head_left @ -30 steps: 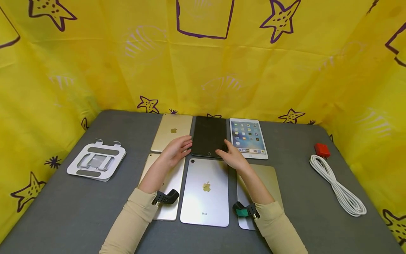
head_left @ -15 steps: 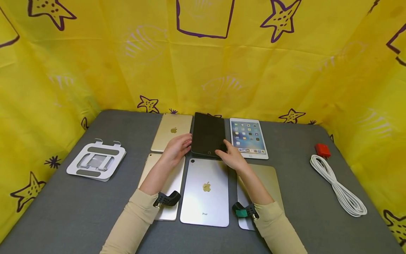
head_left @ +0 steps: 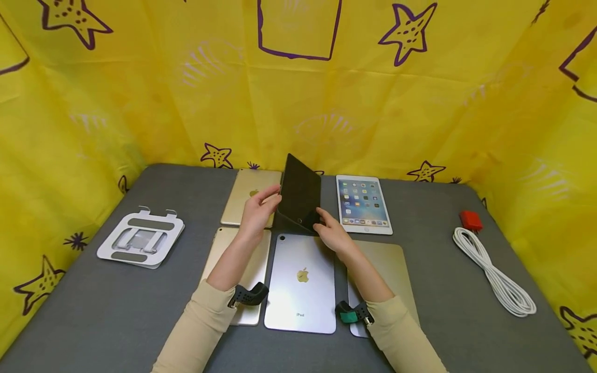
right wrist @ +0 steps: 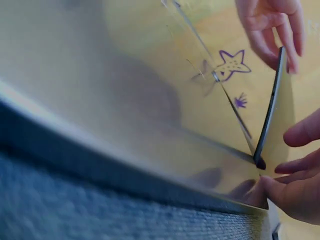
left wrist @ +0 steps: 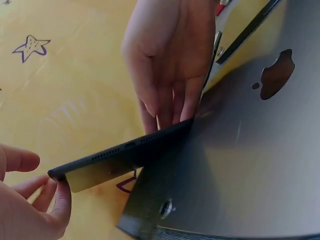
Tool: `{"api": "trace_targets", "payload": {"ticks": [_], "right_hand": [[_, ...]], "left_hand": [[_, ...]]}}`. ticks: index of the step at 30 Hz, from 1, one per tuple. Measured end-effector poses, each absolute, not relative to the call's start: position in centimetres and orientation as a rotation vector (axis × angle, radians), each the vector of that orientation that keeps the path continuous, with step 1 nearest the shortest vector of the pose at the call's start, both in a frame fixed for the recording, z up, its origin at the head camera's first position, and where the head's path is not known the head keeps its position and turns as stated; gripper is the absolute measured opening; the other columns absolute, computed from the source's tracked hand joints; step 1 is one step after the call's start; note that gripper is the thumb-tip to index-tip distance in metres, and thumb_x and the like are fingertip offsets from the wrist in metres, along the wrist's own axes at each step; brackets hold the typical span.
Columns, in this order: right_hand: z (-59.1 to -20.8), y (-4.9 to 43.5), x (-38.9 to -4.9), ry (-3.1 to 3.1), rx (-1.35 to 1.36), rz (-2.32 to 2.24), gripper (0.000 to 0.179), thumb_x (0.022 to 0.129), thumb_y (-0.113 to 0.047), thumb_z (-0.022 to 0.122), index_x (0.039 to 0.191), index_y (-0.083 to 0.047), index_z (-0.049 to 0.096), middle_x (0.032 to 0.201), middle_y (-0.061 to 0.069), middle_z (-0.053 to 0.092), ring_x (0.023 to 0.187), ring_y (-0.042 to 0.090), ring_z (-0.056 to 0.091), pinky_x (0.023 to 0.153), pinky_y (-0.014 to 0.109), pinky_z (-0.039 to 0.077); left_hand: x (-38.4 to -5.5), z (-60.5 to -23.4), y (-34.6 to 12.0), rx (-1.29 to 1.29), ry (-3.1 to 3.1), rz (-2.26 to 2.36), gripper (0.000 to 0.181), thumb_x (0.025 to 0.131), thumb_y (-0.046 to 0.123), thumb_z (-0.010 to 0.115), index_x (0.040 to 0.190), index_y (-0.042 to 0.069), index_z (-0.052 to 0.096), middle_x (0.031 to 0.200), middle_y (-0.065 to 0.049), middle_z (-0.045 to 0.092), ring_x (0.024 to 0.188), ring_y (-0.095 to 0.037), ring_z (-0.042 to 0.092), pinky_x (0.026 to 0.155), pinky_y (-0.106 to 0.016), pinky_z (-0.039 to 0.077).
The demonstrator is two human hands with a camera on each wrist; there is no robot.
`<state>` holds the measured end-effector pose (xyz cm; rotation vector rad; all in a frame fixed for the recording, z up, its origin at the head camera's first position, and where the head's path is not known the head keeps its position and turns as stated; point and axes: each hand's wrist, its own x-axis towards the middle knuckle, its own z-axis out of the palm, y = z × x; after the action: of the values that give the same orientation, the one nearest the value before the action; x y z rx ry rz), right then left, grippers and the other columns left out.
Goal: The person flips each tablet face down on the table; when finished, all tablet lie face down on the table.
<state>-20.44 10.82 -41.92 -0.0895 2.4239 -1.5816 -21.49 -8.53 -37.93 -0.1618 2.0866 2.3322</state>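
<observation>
A tablet with a black front (head_left: 300, 194) is tipped up, its left edge raised and its right edge low. My left hand (head_left: 259, 210) holds the raised left edge, with fingers on both sides of it in the right wrist view. At the low right edge, my right hand (head_left: 335, 233) touches the tablet with fairly straight fingers. The left wrist view shows the tablet's bottom edge (left wrist: 130, 146) with its charging port. Directly in front lies a silver tablet (head_left: 300, 300), back up. A gold tablet (head_left: 247, 181) lies left of the black one, and a white tablet (head_left: 366, 204) lies to its right, screen up.
Another gold tablet (head_left: 252, 259) and a silver-gold tablet (head_left: 389, 267) lie beneath my forearms. A white folding stand (head_left: 140, 238) is on the left. On the right are a red charger (head_left: 471, 220) and a coiled white cable (head_left: 496, 277). A yellow curtain (head_left: 298, 93) hangs behind.
The black tablet has gone from lying flat to steeply tilted, its left edge lifted. My left hand has risen with that edge, while my right hand has shifted slightly left.
</observation>
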Motion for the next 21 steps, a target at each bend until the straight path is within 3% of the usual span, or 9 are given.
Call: {"api": "trace_targets", "payload": {"ticks": [6,14,21], "right_hand": [[-42.1,10.3,-20.7,2.373,-0.084,-1.661,0.055,0.096,-0.006,0.045,0.149,0.001,0.033,0.147,0.028,0.036,0.137,0.038,0.033,0.111,0.050,0.030],[-41.8,9.6,-20.9,2.274,-0.057,-1.742,0.055,0.095,-0.003,0.044,0.149,0.001,0.033,0.146,0.028,0.037,0.136,0.038,0.035,0.111,0.050,0.030],[-41.8,9.8,-21.0,2.203,-0.073,-1.798,0.058,0.092,-0.001,0.045,0.148,0.003,0.033,0.146,0.027,0.039,0.136,0.036,0.037,0.111,0.048,0.032]], "left_hand": [[-21.3,-37.5,-7.9,-0.080,2.232,2.321,0.041,0.095,0.002,0.059,0.135,-0.001,0.055,0.136,-0.016,0.055,0.113,-0.030,0.055,0.101,-0.038,0.042],[-21.2,-36.9,-6.9,-0.016,2.265,2.318,0.038,0.093,0.004,0.063,0.131,0.003,0.060,0.129,-0.014,0.061,0.101,-0.024,0.056,0.085,-0.026,0.046],[-21.0,-36.8,-5.9,0.046,2.135,2.362,0.038,0.094,0.009,0.063,0.132,0.006,0.060,0.133,-0.011,0.058,0.107,-0.023,0.055,0.098,-0.036,0.046]]}}
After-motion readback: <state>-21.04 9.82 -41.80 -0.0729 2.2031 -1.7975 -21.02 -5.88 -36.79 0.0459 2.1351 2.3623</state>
